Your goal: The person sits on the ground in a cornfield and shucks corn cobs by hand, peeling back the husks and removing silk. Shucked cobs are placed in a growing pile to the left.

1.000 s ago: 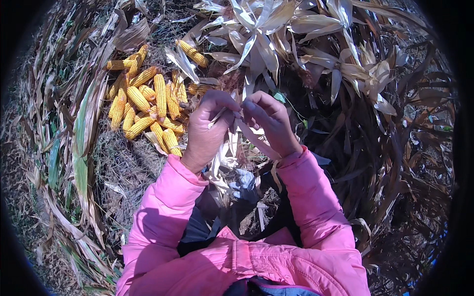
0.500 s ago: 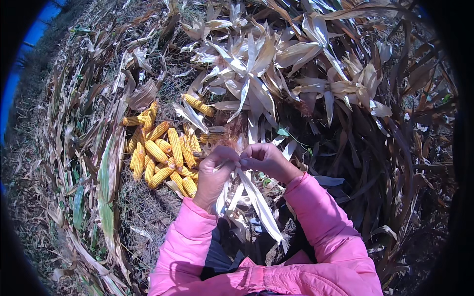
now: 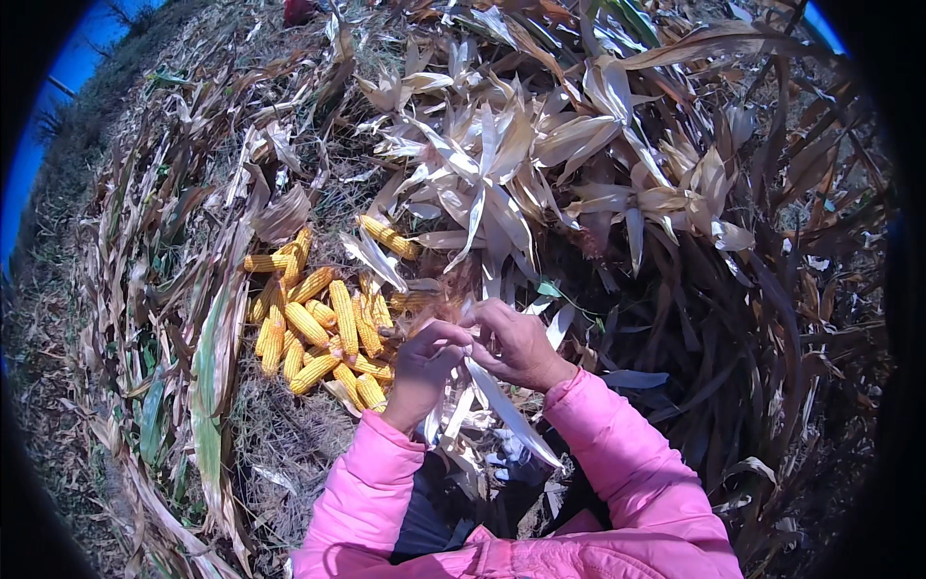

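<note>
My left hand (image 3: pixel 422 374) and my right hand (image 3: pixel 521 349) meet in front of me, fingertips close together. Both are closed on a dry corn husk (image 3: pixel 509 417), whose long pale strips hang below my fingers toward my lap. Reddish-brown corn silk (image 3: pixel 446 311) shows just beyond my knuckles. Whether an ear sits inside the husk is hidden by my hands. Left of my left hand lies a heap of bare yellow corn ears (image 3: pixel 307 326). One more ear (image 3: pixel 388 237) rests at the heap's far side, beside a loose pale husk (image 3: pixel 372 259).
A large pile of peeled-back, dry husks (image 3: pixel 506 159) spreads ahead and to the right. Dry corn stalks and leaves (image 3: pixel 188 280) lie along the left, with a greenish leaf (image 3: pixel 205 362) among them. Darker stalks (image 3: pixel 772 318) bank up at the right. A small red thing (image 3: pixel 299 12) shows at the far edge.
Both hands have come slightly nearer to me in the picture. My right hand has turned so that its back shows more, its fingers still at the husk. The view has tilted up a little.
</note>
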Tool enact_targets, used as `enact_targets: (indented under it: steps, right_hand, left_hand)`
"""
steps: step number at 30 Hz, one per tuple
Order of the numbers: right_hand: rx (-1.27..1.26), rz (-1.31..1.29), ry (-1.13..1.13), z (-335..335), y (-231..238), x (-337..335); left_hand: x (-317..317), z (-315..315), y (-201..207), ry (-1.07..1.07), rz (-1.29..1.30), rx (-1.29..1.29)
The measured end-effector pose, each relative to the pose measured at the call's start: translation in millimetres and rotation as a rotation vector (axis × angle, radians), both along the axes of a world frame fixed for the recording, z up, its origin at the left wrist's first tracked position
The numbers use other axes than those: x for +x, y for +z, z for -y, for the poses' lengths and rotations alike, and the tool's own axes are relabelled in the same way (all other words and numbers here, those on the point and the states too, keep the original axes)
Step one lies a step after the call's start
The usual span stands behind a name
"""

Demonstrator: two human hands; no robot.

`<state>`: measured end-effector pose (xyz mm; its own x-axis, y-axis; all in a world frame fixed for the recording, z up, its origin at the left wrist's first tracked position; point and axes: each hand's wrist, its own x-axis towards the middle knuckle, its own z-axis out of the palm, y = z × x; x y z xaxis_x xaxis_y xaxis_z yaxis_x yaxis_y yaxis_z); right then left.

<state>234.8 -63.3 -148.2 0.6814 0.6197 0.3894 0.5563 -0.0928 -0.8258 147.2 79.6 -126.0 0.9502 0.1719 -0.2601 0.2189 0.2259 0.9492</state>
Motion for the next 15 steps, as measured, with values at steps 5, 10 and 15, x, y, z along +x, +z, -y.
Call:
enact_targets:
  steps: [5, 10, 15]
  right_hand:
    - [-0.101, -0.137, 0.067, 5.1, -3.6, 1.0]
    - [-0.096, 0.405, -0.142, 0.8, -6.8, 0.9]
    - [0.135, -0.522, -0.323, -0.9, -12.9, 2.2]
  left_hand:
    - [0.6, -1.5, -5.4, 0.012, 0.036, 0.0]
    - [-2.5, 3.6, -11.5, 0.027, -0.047, -0.02]
    - [7.1, 3.8, -6.5, 0.18, 0.046, -0.324]
